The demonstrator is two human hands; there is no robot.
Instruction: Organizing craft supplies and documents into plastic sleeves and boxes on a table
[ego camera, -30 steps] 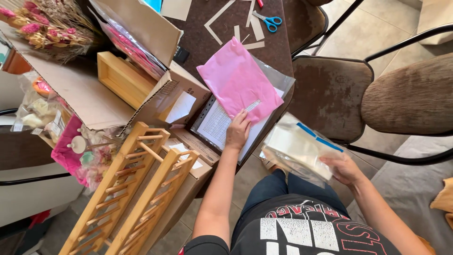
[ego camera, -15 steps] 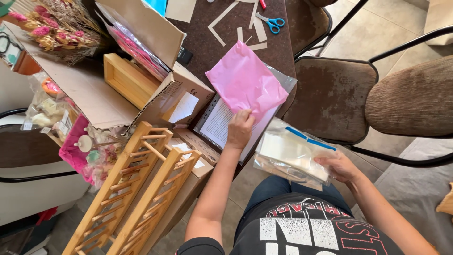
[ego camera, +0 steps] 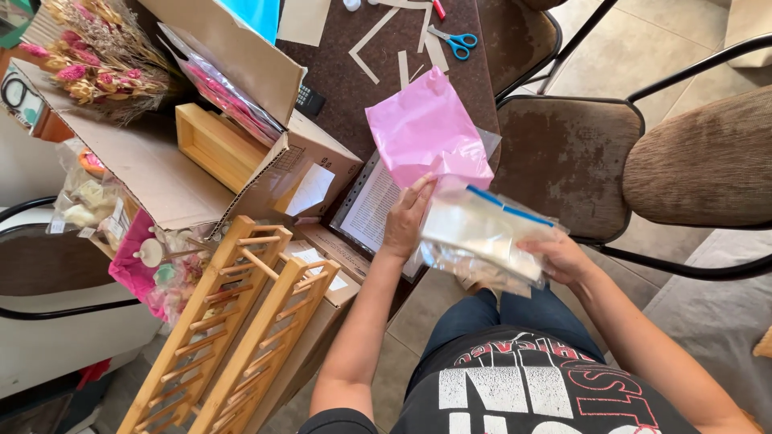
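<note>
Nearest, the right hand (ego camera: 560,255) grips a clear zip bag (ego camera: 482,237) by its right end, fingers closed on the plastic; the bag's long axis slants down toward the right. Just left of it, the left hand (ego camera: 406,217) pinches the lower edge of a pink sheet (ego camera: 426,128), which lies up and away from that hand over a printed page in a sleeve (ego camera: 371,207). Farther off on the table (ego camera: 338,76) lie paper strips and blue scissors (ego camera: 454,40).
</note>
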